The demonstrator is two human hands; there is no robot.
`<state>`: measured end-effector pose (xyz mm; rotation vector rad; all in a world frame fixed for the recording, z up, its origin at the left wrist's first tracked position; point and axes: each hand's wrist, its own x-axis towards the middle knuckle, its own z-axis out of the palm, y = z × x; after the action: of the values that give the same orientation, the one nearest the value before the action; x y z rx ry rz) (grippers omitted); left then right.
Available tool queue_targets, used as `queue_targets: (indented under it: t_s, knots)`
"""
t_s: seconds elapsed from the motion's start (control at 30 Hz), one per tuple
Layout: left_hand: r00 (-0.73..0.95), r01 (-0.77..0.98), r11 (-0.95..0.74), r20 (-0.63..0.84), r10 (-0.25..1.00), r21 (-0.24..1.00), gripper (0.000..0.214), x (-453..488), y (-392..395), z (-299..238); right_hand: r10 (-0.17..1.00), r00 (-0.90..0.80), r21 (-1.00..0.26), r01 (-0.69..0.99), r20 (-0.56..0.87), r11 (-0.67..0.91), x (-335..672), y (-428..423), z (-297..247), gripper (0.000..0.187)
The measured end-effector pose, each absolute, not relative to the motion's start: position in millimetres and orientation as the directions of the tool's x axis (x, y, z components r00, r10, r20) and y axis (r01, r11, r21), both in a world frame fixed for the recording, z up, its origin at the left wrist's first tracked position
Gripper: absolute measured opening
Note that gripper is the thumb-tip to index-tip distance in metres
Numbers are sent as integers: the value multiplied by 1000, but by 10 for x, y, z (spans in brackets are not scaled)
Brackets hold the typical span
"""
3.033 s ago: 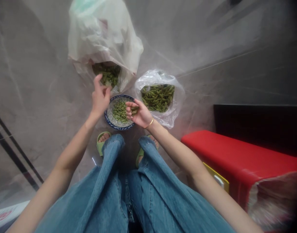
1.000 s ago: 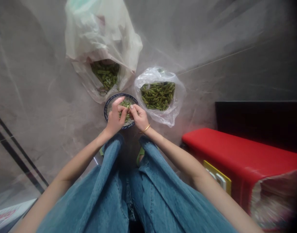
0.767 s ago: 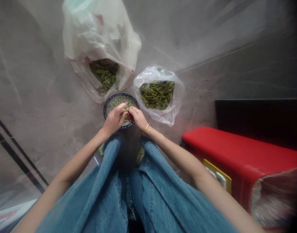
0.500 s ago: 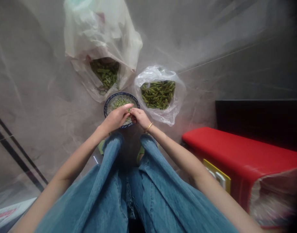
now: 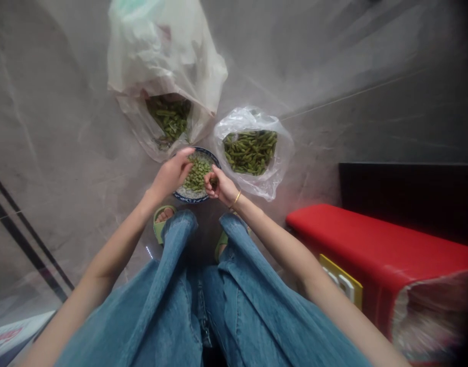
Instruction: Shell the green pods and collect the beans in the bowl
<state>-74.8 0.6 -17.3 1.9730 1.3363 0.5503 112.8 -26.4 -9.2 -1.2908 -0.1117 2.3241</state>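
Observation:
A round bowl with a blue patterned rim [image 5: 195, 200] holds shelled green beans [image 5: 197, 172] and stands on the floor in front of my feet. My left hand [image 5: 170, 173] is over the bowl's left side, its fingers bent and slightly smeared; whether anything is between them cannot be made out. At the bowl's right side, my right hand [image 5: 223, 187] has its fingers curled around dark green bean pods [image 5: 214, 181], only partly visible. Behind the bowl to the right, a clear plastic bag [image 5: 281, 145] is full of green pods [image 5: 251, 152].
A large whitish plastic bag [image 5: 161, 56] lies behind the bowl, with green pods or shells [image 5: 168, 117] in its mouth. To the right stands a red box-like object [image 5: 379, 244] beside a black panel [image 5: 405, 201]. A green slipper [image 5: 157, 227] shows by my left knee.
My hands, together over the bowl before, are now apart. The left hand has moved left and slightly up, uncovering more beans. My right hand remains near the bowl's right rim.

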Motion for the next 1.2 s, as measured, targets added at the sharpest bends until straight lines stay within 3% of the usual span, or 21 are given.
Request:
queue_targets:
  t_s: [0.1, 0.17, 0.27, 0.47, 0.57, 0.7, 0.93, 1.03, 1.2]
  knots:
    - [235, 747, -192, 17, 972, 636, 42, -871, 388, -109, 442, -504, -206, -455, -742, -866, 1177, -201, -38, 49]
    - [267, 790, -220, 2, 964, 572, 54, -905, 638, -43, 432, -539, -146, -493, -723, -858, 1204, -155, 16, 50]
    - [321, 825, -253, -50, 946, 506, 54, -870, 843, 30, 456, -572, -95, -549, -682, -830, 1228, -96, 99, 53]
    - [278, 837, -246, 7, 961, 489, 54, -716, 662, -16, 478, -557, -97, -577, -679, -811, 1234, -37, 171, 56]
    - [317, 769, -310, 87, 944, 559, 46, -640, 485, -9, 472, -535, -121, -563, -701, -817, 1224, -32, 153, 56]
    - [525, 575, -413, 68, 848, 706, 43, -465, 238, 77, 489, -508, -169, -551, -709, -817, 1201, -37, 103, 54]
    - [557, 549, -419, 57, 829, 723, 41, -320, 51, 97, 531, -470, -277, -507, -705, -816, 1160, -57, 147, 54]
    - [487, 546, -384, 90, 868, 744, 38, -319, 36, 92, 543, -448, -329, -470, -710, -819, 1154, -71, 161, 52]
    - [165, 355, -95, 38, 986, 930, 46, -301, 1, 58, 550, -468, -394, -395, -692, -830, 1156, -122, 103, 46]
